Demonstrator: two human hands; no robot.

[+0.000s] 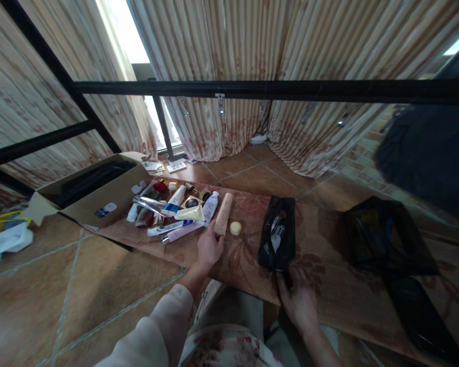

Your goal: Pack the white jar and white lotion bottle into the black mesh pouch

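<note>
At the far left we see an open cardboard box [86, 211] on the end of the cloth-covered tabletop [248, 255], its black contents [95, 181] too dark for us to make out. Beside it lies a jumble of tubes and small containers [189, 213], white, cream, silver and pale pink, with a red piece [161, 185] near the back; they overlap, so several are partly hidden, and we cannot read their labels. Just right of the jumble is the peach tube [225, 209], long, smooth and matt, slanting away from us above the tabletop; our left hand [208, 248] is closed on its near end, covering that end, and most of the fingers are out of sight beneath. Next comes a small round cream-yellow container [235, 228], lying alone. Further right stands a black pouch [289, 237] with a gap in its side, through which we see clear and silvery pieces [277, 232], only partly visible. Our right hand [300, 300] touches its near edge, fingers bent; we cannot tell whether they pinch it. At the right sit a dark bag [390, 239], its contents lost in shadow, and a flat black object [421, 316], dim and hard to identify.
</note>
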